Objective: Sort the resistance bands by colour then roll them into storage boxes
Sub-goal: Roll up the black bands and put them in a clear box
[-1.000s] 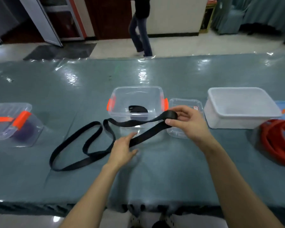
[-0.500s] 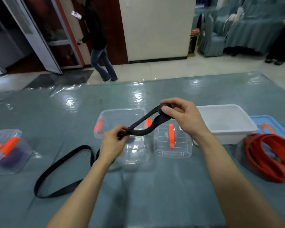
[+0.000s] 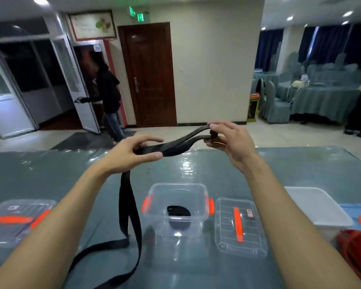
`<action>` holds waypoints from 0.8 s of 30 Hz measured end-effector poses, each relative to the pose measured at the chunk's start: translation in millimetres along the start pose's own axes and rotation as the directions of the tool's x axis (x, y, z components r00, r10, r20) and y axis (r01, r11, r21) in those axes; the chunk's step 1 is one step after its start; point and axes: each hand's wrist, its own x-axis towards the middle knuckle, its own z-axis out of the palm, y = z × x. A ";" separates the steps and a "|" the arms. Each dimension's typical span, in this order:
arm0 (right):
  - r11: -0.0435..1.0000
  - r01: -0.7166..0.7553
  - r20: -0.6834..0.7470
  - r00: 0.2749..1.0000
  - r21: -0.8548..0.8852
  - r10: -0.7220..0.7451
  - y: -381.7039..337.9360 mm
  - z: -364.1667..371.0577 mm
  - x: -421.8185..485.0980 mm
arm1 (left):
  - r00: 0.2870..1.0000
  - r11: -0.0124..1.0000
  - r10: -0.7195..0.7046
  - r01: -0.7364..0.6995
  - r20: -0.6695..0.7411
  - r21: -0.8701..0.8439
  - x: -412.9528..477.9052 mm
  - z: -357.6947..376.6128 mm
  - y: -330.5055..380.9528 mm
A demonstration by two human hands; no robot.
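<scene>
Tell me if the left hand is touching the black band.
Touching. The head view shows the left hand pinching the black band between thumb and fingers, with no gap.

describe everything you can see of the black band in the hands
The black band is a long, flat, matte loop, rubbery or woven by its look. The right hand pinches its end, seemingly a small started roll; the left hand grips the doubled strands in the air. From the left hand the rest hangs down and trails on the table toward the near edge, left of the open clear box.
</scene>
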 end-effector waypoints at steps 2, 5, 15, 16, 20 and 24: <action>1.000 0.011 -0.017 1.000 0.023 -0.010 -16.1 17.5 5.9 | 1.000 0.998 0.002 -0.004 -0.030 -0.057 1.0 -0.4 -5.6; 0.998 0.051 -0.002 0.999 -0.037 -0.051 -36.2 45.7 7.6 | 0.999 0.975 -0.034 0.026 -0.033 -0.221 -1.4 -6.1 -15.1; 0.980 0.120 0.087 0.990 -0.156 -0.108 -49.5 113.1 1.7 | 0.984 0.760 0.116 -0.176 -0.136 -0.625 15.1 22.2 21.2; 0.982 0.117 0.081 0.991 -0.148 -0.106 -50.3 112.1 1.9 | 0.980 0.737 0.131 -0.196 -0.148 -0.647 16.8 19.3 24.6; 0.988 0.099 0.081 0.993 -0.119 -0.090 -53.2 103.9 2.0 | 0.985 0.736 0.110 -0.171 -0.134 -0.655 17.5 11.0 36.0; 0.989 0.055 0.032 0.998 -0.136 -0.051 -50.0 95.5 1.6 | 0.988 0.876 0.109 -0.146 -0.106 -0.460 26.3 -7.8 41.4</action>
